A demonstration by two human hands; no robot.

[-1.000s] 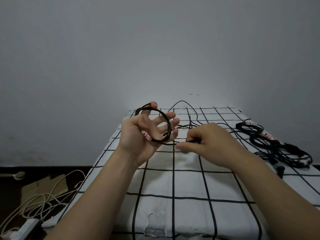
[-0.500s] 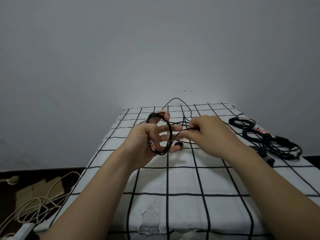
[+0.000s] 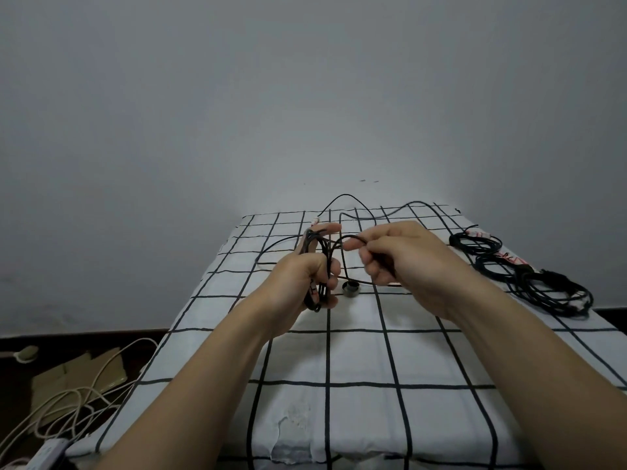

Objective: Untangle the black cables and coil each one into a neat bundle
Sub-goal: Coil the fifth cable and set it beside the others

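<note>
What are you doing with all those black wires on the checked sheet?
A person is coiling up a black cable. Their left hand grips the loops gathered so far, and their right hand pinches the loose strand beside them. The rest of that cable trails away over the checked sheet. A heap of other cables lies near the sheet's right edge.
</note>
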